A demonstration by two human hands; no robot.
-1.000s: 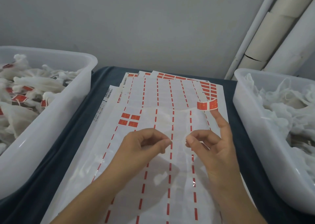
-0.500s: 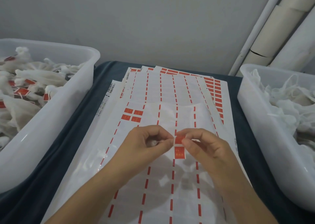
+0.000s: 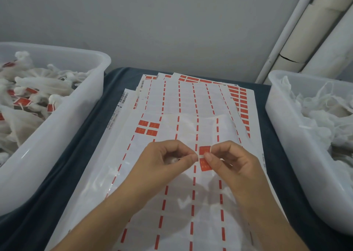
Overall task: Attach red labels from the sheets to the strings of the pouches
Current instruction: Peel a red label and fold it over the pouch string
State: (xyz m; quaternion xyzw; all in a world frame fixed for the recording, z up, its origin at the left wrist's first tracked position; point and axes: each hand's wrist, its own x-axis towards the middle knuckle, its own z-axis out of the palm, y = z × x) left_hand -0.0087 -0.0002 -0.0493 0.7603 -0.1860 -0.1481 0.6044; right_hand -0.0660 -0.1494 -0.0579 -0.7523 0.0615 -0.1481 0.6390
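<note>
Head view: right hand (image 3: 232,162) is pinching a red label (image 3: 204,158) above the sheets (image 3: 183,193) at centre, while left hand (image 3: 164,160) is pinching a pouch string, with pouch bins at 9 and 3 o'clock.

Plain grey wall (image 3: 152,21) stood behind the worktop (image 3: 91,140), dark blue cloth over it; white pipes (image 3: 315,31) ran at right.
</note>
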